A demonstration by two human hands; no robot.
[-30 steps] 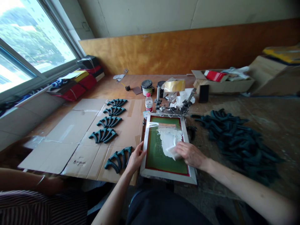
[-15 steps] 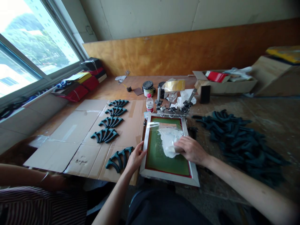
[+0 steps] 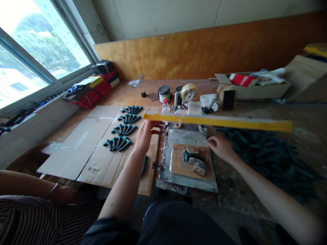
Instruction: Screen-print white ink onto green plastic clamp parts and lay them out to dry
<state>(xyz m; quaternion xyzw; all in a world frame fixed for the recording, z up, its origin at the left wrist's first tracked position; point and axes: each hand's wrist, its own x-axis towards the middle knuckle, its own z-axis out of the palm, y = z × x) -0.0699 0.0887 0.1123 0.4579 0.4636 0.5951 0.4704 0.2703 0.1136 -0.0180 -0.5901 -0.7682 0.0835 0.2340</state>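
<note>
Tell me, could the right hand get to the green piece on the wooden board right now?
Probably yes: the right hand is close beside the wooden board, and nothing shows between it and the green piece. The raised frame crosses the picture farther up, so it seems out of the way.

The single view comes from the person's head, above the near edge of the surface (image 3: 120,92), facing forward and down. The wearer's dark clothing (image 3: 172,223) shows close beneath the lens, with the left forearm (image 3: 125,183) and right forearm (image 3: 265,190) reaching away from it. A metal plate (image 3: 189,136), by the near edge, lies at middle range. Coverage is wide, from a window (image 3: 73,42) beyond the left edge to a wooden panel (image 3: 191,54) along the far edge.
</note>
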